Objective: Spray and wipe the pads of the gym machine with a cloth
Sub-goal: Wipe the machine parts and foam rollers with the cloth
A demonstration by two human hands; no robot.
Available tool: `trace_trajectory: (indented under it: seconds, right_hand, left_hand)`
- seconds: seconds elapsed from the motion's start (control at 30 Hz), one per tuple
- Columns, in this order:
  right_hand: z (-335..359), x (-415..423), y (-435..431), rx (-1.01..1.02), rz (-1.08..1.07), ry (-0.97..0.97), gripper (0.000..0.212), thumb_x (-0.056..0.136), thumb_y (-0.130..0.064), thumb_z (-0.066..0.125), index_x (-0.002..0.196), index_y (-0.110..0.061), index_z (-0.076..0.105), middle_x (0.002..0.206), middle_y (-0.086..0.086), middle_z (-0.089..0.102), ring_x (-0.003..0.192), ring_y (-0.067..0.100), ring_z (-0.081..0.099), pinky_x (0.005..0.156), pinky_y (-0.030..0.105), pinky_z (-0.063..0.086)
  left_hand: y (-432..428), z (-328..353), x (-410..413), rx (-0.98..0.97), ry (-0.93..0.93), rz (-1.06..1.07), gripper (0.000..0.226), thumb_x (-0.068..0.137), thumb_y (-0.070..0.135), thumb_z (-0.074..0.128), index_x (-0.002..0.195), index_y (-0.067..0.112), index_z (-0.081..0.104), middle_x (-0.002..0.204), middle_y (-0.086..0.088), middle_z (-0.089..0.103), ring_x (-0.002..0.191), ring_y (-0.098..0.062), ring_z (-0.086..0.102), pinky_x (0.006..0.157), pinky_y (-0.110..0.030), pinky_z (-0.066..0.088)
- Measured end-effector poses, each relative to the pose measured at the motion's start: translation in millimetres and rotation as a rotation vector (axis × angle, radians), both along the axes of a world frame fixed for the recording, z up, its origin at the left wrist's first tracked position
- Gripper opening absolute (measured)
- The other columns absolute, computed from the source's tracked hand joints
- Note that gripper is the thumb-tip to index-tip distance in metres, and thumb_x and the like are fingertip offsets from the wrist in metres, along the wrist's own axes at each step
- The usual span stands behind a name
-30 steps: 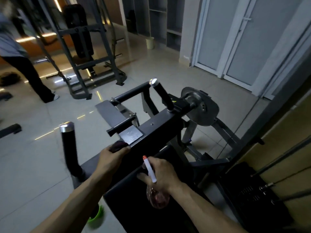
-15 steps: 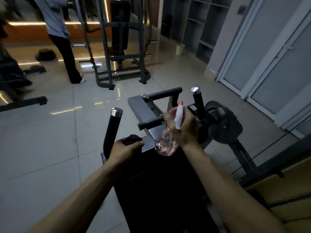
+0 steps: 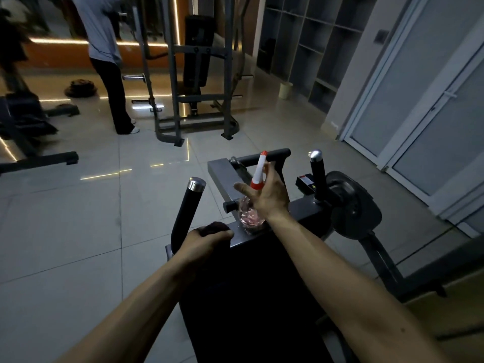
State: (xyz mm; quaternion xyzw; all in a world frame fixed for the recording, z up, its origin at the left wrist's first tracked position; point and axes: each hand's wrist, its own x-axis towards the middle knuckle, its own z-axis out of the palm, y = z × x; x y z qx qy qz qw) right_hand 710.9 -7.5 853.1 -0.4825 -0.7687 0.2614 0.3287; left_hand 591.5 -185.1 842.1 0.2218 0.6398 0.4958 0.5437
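Note:
The gym machine's black pad (image 3: 248, 297) runs from the bottom of the view up to a grey metal plate (image 3: 242, 238). At the pad's top left corner my left hand (image 3: 207, 243) grips a dark cloth (image 3: 215, 227). My right hand (image 3: 269, 197) holds a clear spray bottle (image 3: 248, 217) by its red and white nozzle neck, thumb stretched out to the left. The bottle holds pinkish liquid, leans a little, and its base is at the metal plate.
Two black upright handles (image 3: 187, 210) (image 3: 317, 176) with chrome caps flank the plate. A weight disc (image 3: 352, 205) hangs at the right. A person (image 3: 107, 61) stands at another machine (image 3: 199, 74) behind. Glass doors (image 3: 419, 100) fill the right side. A small bin (image 3: 285, 90) stands by shelves.
My right hand has carried the spray bottle up from the pad and forward to the metal plate. My view swung left and up. My left hand kept the cloth at the pad's top.

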Motion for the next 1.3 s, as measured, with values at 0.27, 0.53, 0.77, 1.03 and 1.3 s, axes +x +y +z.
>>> trace_trajectory:
  seconds: [0.27,0.53,0.77,1.03,1.3]
  right_hand:
    - [-9,76,-40,-0.102,0.082,0.254,0.073,0.097,-0.039,0.060,0.161,-0.031,0.026,0.161,-0.003,0.041,0.137,0.001,0.048,0.114,0.046,0.046]
    - [-84,167,-100,-0.058,0.005,0.334,0.071,0.096,-0.013,0.058,0.151,-0.052,0.037,0.157,-0.009,0.042,0.145,0.011,0.041,0.119,0.037,0.038]
    - [-157,223,-49,-0.344,-0.572,0.620,0.038,0.102,-0.016,0.061,0.132,-0.037,0.050,0.134,-0.006,0.054,0.124,0.018,0.057,0.094,0.022,0.050]
    - [-153,223,53,-0.213,-0.635,0.551,0.031,0.097,-0.016,0.068,0.123,-0.031,0.068,0.118,-0.008,0.054,0.115,0.017,0.059,0.100,0.033,0.050]
    - [-188,168,52,-0.103,-0.678,0.525,0.038,0.100,-0.029,0.051,0.134,-0.017,0.065,0.123,-0.002,0.049,0.115,0.018,0.057,0.099,0.027,0.048]
  left_hand:
    - [26,4,35,-0.113,-0.193,-0.146,0.048,0.074,0.018,0.069,0.122,0.012,0.071,0.109,-0.022,0.072,0.098,-0.033,0.067,0.083,-0.042,0.054]
    - [73,28,151,-0.108,-0.410,-0.483,0.048,0.102,0.047,0.050,0.091,0.014,0.083,0.095,-0.010,0.077,0.093,-0.024,0.068,0.086,-0.037,0.050]
    - [138,-25,162,0.270,1.380,-0.869,0.063,0.097,0.043,0.062,0.151,0.017,0.042,0.160,-0.011,0.035,0.149,-0.032,0.029,0.120,-0.046,0.033]
    - [182,-79,158,0.118,1.722,-0.916,0.114,0.090,0.033,0.068,0.159,0.010,-0.021,0.164,-0.012,-0.028,0.156,-0.030,-0.019,0.127,-0.043,-0.006]
    - [182,-79,163,0.062,1.778,-0.913,0.114,0.089,0.019,0.065,0.156,0.009,-0.027,0.165,-0.014,-0.028,0.154,-0.031,-0.022,0.126,-0.043,-0.009]
